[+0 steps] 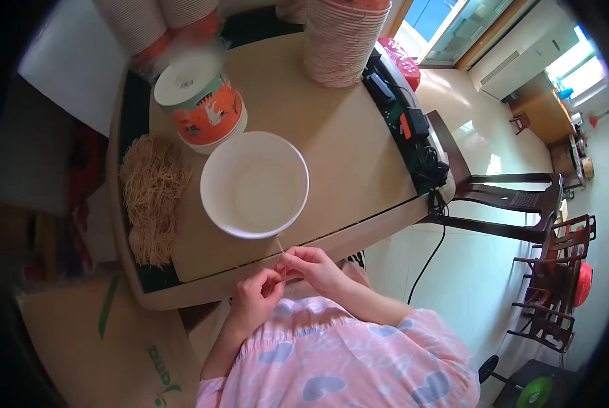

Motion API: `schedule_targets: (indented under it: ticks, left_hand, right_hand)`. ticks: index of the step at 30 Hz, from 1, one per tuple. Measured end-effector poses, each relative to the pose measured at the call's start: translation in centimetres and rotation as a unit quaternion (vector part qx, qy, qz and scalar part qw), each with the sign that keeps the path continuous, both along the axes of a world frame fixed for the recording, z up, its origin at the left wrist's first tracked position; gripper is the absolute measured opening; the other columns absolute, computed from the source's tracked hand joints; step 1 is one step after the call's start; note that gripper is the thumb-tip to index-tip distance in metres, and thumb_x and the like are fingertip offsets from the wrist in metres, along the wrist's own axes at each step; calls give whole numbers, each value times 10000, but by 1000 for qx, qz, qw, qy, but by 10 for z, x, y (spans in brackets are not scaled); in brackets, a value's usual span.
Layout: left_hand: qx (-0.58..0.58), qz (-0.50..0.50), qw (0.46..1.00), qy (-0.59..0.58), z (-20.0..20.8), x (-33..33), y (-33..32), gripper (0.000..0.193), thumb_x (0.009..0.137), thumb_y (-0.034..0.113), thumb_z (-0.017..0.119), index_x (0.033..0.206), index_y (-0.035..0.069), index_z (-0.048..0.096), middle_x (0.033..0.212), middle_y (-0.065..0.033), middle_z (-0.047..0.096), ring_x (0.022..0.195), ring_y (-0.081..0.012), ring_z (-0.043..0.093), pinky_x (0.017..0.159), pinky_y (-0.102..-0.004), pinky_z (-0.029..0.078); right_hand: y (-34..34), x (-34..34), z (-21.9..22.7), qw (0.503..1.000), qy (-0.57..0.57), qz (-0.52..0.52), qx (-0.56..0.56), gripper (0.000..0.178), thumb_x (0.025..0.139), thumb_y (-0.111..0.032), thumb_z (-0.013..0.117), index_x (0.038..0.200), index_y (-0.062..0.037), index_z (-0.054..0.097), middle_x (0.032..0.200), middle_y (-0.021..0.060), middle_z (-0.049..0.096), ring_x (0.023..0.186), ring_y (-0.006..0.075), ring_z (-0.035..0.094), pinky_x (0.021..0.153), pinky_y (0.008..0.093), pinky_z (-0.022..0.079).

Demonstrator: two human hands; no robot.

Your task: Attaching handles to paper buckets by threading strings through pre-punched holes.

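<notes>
My left hand [255,297] and my right hand [314,270] are close together at the table's near edge, fingers closed in a pinch. Between them they hold a thin tan strand [281,246], whose free end sticks up toward the white bowl [255,185]. That round bowl stands open side up, just beyond my hands. To its left lies a loose heap of tan strands [153,197], apparently of the same stuff. Behind the bowl, a paper tub with an orange and green print [212,112] stands upside down.
Tall stacks of nested paper tubs [342,47] stand at the back. Black adapters and cables [427,160] lie along the table's right edge. A cardboard box [104,340] is at lower left. A dark wooden chair [515,197] stands at the right.
</notes>
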State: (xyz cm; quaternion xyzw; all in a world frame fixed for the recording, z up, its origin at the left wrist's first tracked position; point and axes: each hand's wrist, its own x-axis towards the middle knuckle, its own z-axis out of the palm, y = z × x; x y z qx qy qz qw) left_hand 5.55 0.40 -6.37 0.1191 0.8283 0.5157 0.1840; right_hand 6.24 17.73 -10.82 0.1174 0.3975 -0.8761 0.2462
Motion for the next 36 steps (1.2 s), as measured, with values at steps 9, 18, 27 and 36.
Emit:
schedule_targets:
  ticks: [9,18,27,36]
  left_hand:
    - [1,-55,988,147,27,-17,8,122,756,14,696,845,50,621,769,-80,616,596,-189,604,536,-303,484]
    - [-155,-101,910,370,58,-85,17,216,709,-6,683,913,56,644,863,-100,618,844,-292,599,761,-392,492]
    - [-63,15,976,206,79,-92,13,182,811,-1,642,992,10,639,885,-112,656,776,-236,675,650,-301,525]
    - [-38,26,986,160,79,-89,11,230,829,1,625,1059,-3,632,906,-111,649,784,-203,666,672,-291,532]
  right_hand:
    - [11,-11,28,998,3,-50,-40,200,1011,-220,460,947,-57,557,644,-60,370,568,45,313,519,194,255]
    - [21,-24,37,928,245,-72,271,223,1001,-192,467,928,-23,593,758,-45,481,624,32,400,530,191,324]
    - [10,-39,66,928,241,-96,268,176,985,-135,502,975,-10,625,664,-87,415,603,9,345,526,194,283]
    - [3,-44,63,922,255,-144,254,168,979,-125,521,1005,-2,632,672,-79,464,582,-1,342,504,190,271]
